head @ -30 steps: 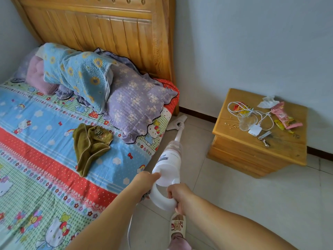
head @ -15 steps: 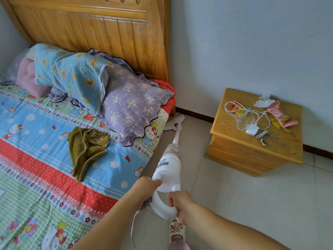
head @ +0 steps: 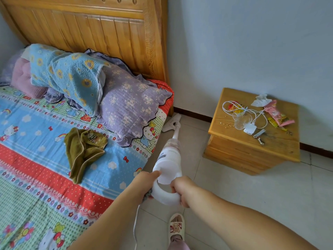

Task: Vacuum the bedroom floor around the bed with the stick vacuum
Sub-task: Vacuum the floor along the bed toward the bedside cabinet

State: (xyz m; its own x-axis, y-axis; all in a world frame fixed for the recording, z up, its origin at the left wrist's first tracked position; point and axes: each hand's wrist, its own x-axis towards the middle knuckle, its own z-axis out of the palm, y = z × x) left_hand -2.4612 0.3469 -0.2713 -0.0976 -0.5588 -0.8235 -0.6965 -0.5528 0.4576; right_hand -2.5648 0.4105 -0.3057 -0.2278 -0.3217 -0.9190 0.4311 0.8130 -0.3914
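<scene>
A white stick vacuum point(head: 169, 159) slants down over the pale tiled floor point(head: 234, 192) beside the bed point(head: 54, 159). Its floor head point(head: 171, 122) lies at the bed's top corner, close to the wall's dark skirting. My right hand point(head: 182, 191) grips the looped white handle from the right. My left hand point(head: 146, 181) holds the left side of the handle loop, thumb laid up against the body. A white cord point(head: 135, 226) hangs down from the handle.
A low wooden bedside cabinet point(head: 252, 141) stands right of the vacuum, topped with a charger cable, snack packets and keys. Pillows point(head: 126, 105) and an olive towel point(head: 82, 148) lie on the patterned sheet. The wooden headboard point(head: 108, 29) meets the wall. My slippered foot point(head: 176, 228) stands below the handle.
The view has swung slightly left and nearer. The vacuum stays along the bed's edge with its head at the top corner; both hands keep their hold on the handle.
</scene>
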